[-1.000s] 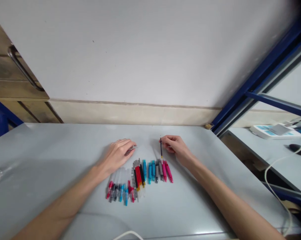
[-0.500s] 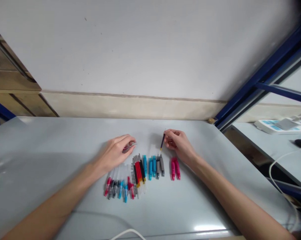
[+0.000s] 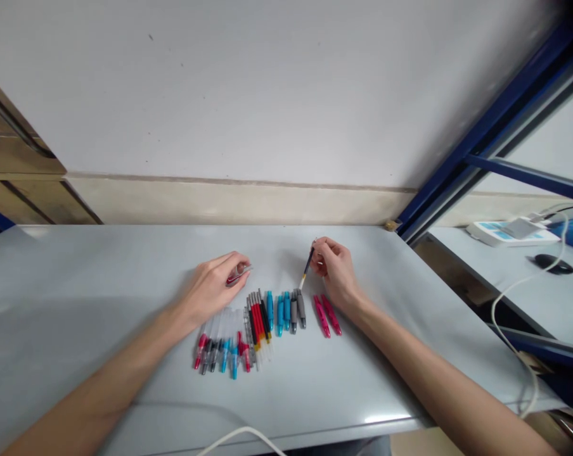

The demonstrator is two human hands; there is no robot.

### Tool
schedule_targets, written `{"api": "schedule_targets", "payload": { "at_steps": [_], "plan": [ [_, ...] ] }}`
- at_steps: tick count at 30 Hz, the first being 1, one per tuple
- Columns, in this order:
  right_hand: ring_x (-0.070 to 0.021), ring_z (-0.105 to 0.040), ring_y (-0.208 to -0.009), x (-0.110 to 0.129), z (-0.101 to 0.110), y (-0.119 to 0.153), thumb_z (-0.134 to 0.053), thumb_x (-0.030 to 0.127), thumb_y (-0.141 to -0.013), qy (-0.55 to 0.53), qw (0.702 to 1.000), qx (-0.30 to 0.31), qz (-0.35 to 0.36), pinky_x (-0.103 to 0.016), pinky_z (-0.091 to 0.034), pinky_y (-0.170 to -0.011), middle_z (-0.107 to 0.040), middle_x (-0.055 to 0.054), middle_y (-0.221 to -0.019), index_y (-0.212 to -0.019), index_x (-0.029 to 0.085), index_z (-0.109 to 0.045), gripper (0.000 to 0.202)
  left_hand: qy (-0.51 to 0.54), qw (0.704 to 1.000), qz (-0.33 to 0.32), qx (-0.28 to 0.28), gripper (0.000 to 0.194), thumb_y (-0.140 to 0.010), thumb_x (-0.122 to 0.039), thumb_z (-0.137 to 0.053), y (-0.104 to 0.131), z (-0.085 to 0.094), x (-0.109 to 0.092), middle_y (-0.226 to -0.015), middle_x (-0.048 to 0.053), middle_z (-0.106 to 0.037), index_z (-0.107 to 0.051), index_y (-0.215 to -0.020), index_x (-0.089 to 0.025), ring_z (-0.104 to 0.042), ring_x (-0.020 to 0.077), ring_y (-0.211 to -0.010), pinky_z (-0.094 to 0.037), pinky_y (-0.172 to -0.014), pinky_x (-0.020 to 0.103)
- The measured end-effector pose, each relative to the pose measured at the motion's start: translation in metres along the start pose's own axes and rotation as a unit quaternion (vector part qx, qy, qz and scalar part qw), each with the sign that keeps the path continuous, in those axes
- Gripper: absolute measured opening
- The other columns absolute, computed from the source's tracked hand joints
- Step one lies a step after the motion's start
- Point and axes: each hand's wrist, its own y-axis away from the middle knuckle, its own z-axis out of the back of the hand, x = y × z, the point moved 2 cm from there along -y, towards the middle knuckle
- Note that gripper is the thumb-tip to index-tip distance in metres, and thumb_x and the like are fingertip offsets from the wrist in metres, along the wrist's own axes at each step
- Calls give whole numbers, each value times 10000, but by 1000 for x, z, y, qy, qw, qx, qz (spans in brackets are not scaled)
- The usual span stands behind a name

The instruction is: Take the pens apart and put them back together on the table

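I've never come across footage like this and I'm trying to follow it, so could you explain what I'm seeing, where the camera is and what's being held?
There's no machine here: these are a person's two bare hands, seen by one camera worn on that person's head, looking forward and down. On the gray table lie, from left to right, clear tubes with colored tips, thin red and black sticks resembling pen refills, then blue pieces, gray pieces and two pink pieces. The right hand pinches a dark stick, its pale lower end close to the gray ones; whether they touch is unclear. The left hand holds a slim reddish piece, partly hidden by fingers.
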Motion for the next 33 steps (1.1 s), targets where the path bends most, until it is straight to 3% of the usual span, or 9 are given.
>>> {"api": "schedule_targets", "payload": {
  "at_steps": [4,8,14,18,23,25,28,30,33],
  "plan": [
    [-100,-342,-503,-8,-4,1,-578,286,-808,4,1000,4,-30,-257,-230,-450,-378,44,-626,-672,219,-438,206,-8,1000,1,2,110,-942,-253,-553,0,-2,2,-878,-11,-691,-617,-1022,-214,-621,122,-702,-459,-702,251],
    [-87,-340,-501,-4,-21,2,-627,310,-806,-72,996,-9,-42,-237,-242,-449,-358,58,-621,-697,209,-489,203,-9,1000,2,5,103,-941,-240,-559,0,-2,2,-866,-23,-682,-616,-1026,-226,-612,116,-684,-457,-693,250],
    [-138,-550,-623,7,-8,-5,-686,285,-738,-132,987,-10,-91,-238,-383,-497,-625,-38,-737,-730,186,-555,164,-13,1000,-6,-3,101,-941,-230,-566,1,1,2,-889,-24,-685,-608,-1033,-225,-609,110,-686,-455,-687,249],
    [-116,-500,-581,13,14,-16,-696,274,-730,-103,989,8,-105,-251,-406,-541,-581,-14,-681,-718,178,-550,175,-20,1000,-13,-9,98,-946,-229,-560,1,1,0,-905,-23,-688,-605,-1033,-224,-621,113,-709,-456,-699,254],
    [-96,-360,-535,20,23,-3,-594,325,-840,64,985,100,-127,-255,-262,-503,-458,40,-654,-828,195,-535,143,-26,999,-12,-13,93,-946,-230,-550,0,2,1,-911,-21,-698,-601,-1024,-225,-623,120,-703,-455,-688,260],
    [-115,-345,-539,24,28,13,-526,375,-908,219,961,126,-109,-265,-247,-515,-419,51,-625,-901,213,-543,163,-27,1000,-7,-10,97,-942,-232,-549,-1,2,1,-911,-20,-701,-601,-1023,-226,-631,124,-709,-461,-694,264],
    [-162,-451,-602,27,38,44,-478,518,-962,450,877,161,-45,-299,-331,-586,-536,13,-674,-1007,231,-534,295,-17,1000,9,0,116,-930,-237,-556,0,1,0,-903,-19,-709,-604,-1036,-230,-647,132,-720,-480,-710,267],
    [-194,-519,-648,27,43,62,-504,573,-944,526,833,170,-24,-318,-359,-611,-608,-26,-746,-1082,228,-510,372,-4,1000,16,4,129,-920,-233,-559,0,0,-3,-864,-23,-709,-608,-1040,-230,-648,131,-700,-491,-710,264],
    [-205,-554,-646,25,41,79,-506,524,-953,578,794,188,-2,-321,-355,-597,-658,-55,-821,-1120,229,-480,340,3,1000,3,12,140,-925,-229,-549,1,0,-9,-826,-25,-702,-613,-1049,-229,-638,124,-672,-495,-699,259]
  ]
}}
